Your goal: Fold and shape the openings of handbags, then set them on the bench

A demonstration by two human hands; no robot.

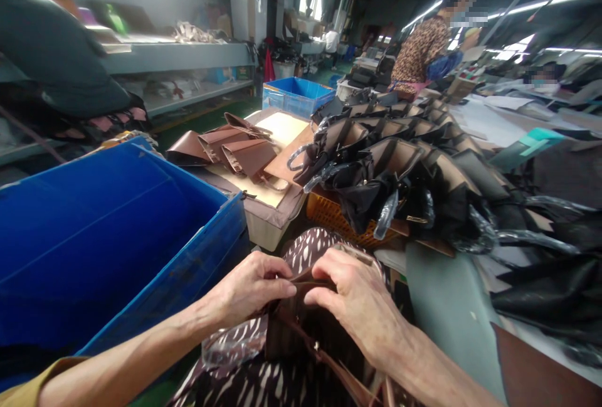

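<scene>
A dark brown bag (301, 332) rests on my lap, over a patterned black-and-white cloth (254, 382). My left hand (256, 285) pinches the bag's upper edge between thumb and fingers. On the other side of the same edge, my right hand (345, 281) is closed, its thumb in front and fingers behind. A thin brown strap with a small metal fitting hangs down the bag's front. Clear plastic wrap (232, 347) shows at the bag's left, below my left wrist. What lies inside the bag is hidden.
A large blue bin (207, 256) stands at my left. Ahead, several brown leather pieces (249, 150) lie on a board over a pale tub (268, 231). Several black bags (367, 187) with plastic-wrapped handles are piled at right over an orange basket (333, 219). People work nearby.
</scene>
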